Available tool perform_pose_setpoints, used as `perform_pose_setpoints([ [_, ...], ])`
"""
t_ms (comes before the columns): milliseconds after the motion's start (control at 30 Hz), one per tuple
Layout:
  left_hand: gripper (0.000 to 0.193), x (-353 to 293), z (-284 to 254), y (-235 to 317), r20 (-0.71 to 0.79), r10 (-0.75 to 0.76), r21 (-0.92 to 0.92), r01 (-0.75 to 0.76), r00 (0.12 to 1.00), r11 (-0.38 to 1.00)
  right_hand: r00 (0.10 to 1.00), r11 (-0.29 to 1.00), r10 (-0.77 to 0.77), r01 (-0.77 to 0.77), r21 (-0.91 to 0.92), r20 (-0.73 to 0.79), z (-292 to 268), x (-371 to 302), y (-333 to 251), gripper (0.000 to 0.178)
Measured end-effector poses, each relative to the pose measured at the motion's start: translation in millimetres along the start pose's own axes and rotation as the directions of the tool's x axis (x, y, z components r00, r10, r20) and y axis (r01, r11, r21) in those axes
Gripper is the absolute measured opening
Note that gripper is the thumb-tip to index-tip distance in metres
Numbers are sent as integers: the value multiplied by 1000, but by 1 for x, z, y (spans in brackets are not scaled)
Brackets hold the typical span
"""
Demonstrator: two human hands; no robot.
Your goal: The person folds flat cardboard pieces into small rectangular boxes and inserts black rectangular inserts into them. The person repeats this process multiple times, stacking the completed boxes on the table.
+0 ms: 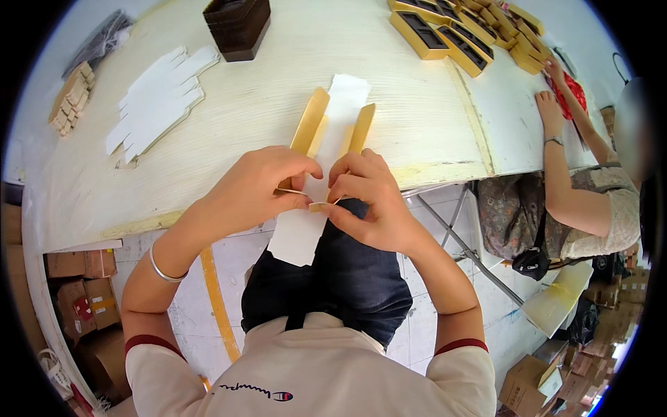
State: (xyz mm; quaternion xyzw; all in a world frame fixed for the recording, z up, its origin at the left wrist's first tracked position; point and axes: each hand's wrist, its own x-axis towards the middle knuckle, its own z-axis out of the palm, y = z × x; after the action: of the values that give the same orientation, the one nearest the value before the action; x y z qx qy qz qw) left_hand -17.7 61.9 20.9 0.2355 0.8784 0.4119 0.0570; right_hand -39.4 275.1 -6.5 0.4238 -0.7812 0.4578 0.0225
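A partly folded carton blank, white inside and gold outside, lies at the table's near edge in front of me. Its two gold side walls stand up, and a white end flap hangs over the edge above my lap. My left hand pinches the near left corner of the carton between thumb and fingers. At the near right corner, my right hand grips a small folded tab, thumb below and fingers above. The fingertips of both hands nearly meet and partly hide the folds.
Flat white blanks lie stacked at the left, near small wrapped blocks. Dark nested trays stand at the back. Gold boxes with black inserts fill the back right. A co-worker's arms rest at the right; cardboard boxes sit below.
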Motion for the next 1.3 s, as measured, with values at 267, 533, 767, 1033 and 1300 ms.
perform_pose_setpoints([
  [267,18,7,13,17,-56,-80,13,81,995,997,991,980,-119,106,-169,-66,4,7,-1,15],
  [533,18,11,22,8,-146,-77,-7,77,986,997,990,962,-141,141,-235,14,-10,-11,-2,49],
  [767,17,15,-3,4,144,-167,-461,215,975,861,935,968,-247,225,-111,-254,7,-10,15,28],
  [1033,25,12,28,-3,-333,-81,-318,-31,940,948,900,969,189,-105,225,-393,22,4,-1,20],
  [1300,10,4,39,10,-407,60,8,-62,912,998,956,861,-222,101,-498,-190,16,1,3,19],
])
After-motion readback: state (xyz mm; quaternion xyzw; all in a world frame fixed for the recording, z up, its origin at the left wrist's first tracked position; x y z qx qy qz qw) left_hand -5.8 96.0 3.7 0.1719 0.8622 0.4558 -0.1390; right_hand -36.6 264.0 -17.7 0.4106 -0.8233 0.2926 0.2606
